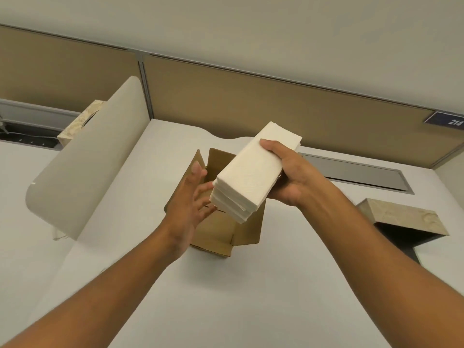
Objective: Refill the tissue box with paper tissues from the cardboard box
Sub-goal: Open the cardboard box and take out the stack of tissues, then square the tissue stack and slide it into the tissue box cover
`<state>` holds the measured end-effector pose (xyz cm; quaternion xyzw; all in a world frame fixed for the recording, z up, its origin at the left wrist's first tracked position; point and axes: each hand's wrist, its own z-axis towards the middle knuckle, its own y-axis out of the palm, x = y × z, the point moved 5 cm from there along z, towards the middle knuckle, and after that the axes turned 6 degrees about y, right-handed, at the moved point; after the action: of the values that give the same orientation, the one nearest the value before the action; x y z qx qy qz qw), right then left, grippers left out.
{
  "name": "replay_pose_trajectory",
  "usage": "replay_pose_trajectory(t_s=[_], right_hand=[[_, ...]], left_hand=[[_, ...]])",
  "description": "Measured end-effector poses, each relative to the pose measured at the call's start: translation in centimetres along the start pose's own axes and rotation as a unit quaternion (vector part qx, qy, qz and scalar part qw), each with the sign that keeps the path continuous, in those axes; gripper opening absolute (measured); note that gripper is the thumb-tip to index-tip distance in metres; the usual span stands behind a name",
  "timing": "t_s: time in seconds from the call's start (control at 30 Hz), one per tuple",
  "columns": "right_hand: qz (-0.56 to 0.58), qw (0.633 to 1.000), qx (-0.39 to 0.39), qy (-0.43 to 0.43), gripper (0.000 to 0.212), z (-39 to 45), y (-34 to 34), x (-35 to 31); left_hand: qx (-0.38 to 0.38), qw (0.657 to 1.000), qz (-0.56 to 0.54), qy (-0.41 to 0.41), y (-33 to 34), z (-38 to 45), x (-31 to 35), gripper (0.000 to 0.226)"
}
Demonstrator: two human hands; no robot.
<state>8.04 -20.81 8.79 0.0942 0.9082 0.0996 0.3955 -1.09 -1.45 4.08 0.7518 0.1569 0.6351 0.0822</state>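
Head view, left to right. Left hand is open, fingers spread, holding nothing; the fingertips sit just beside, perhaps touching, the near end of the tissue stack. Cardboard box stands open on the table, directly below the stack. Right hand is closed round the stack, thumb on top, remaining fingers underneath (underside not visible), stack tilted, near end low. Tissue box lies on its side at far right, well apart, dark opening facing the person.

Judgement: stack is clear of the cardboard box; transfer is next. Left hand should cup the loose lower end so the layers do not fan, square the stack, then feed it end-first into the opening.
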Motion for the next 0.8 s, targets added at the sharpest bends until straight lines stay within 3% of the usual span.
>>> replay_pose_trajectory(t_s=[0.1, 0.23, 0.43, 0.57, 0.67, 0.8], right_hand=[[0.054, 0.997, 0.054, -0.023, 0.045, -1.6, -3.3, -1.2], [0.1, 0.988, 0.112, -0.032, 0.037, -3.4, -8.7, -1.7], [0.084, 0.988, 0.127, -0.002, 0.064, -5.1, -17.3, -1.3], [0.122, 0.989, 0.087, -0.006, 0.078, -6.7, -25.0, -1.2], [0.199, 0.979, 0.027, -0.032, 0.078, -7.6, -30.4, -1.5], [0.165, 0.985, -0.031, -0.036, 0.066, -8.4, -36.2, -2.6]], left_hand=[[-0.089, 0.989, -0.09, -0.074, 5.0, 0.1, -0.6, 0.09], [-0.121, 0.989, -0.033, -0.084, 11.5, 0.0, -0.9, 0.072], [-0.048, 0.995, 0.013, -0.09, 18.7, 0.5, -3.4, 0.052], [-0.048, 0.993, 0.001, -0.104, 22.1, 0.6, -4.8, 0.032], [-0.073, 0.992, 0.015, -0.102, 25.0, 0.3, -5.7, 0.042], [-0.124, 0.986, 0.038, -0.105, 28.8, -0.2, -7.1, 0.057]])
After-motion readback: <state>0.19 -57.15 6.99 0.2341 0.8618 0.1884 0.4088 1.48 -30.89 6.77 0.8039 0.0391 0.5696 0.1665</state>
